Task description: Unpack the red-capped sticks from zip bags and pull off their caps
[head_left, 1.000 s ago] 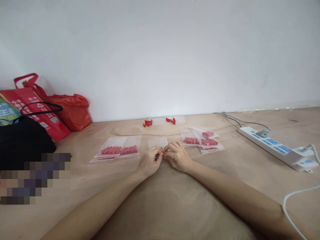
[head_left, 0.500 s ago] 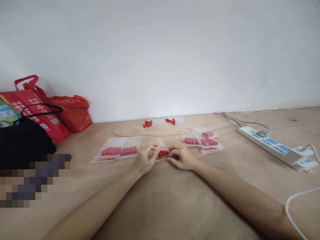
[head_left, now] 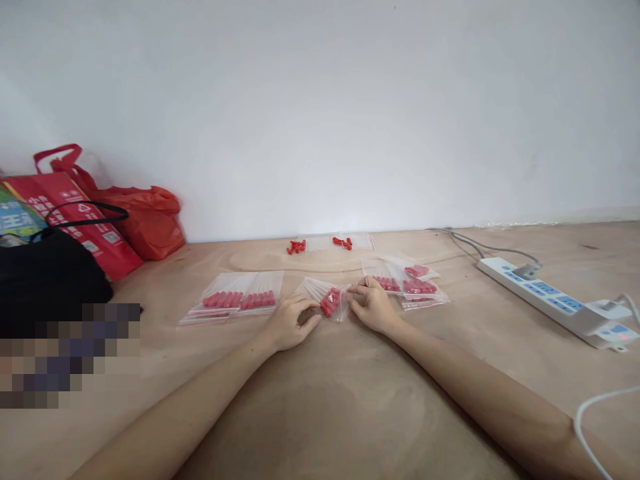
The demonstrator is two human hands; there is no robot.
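Left hand (head_left: 294,321): thumb and fingers apart, beside the clear bag (head_left: 314,288).
Right hand (head_left: 374,307): at bag's edge; whether pinching, cannot tell.
Clear bag: on the surface (head_left: 320,400), red pieces (head_left: 330,302) inside.

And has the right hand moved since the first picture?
Yes: the right hand has moved rightward, toward the bags of red pieces on the right.

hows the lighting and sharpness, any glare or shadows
Head view: wall brightest around the middle; head view: soft shadow along the right forearm; head view: pale glints on the bag between left hand and right hand, its red pieces too blurred to count; head view: pixelated patch at lower left.
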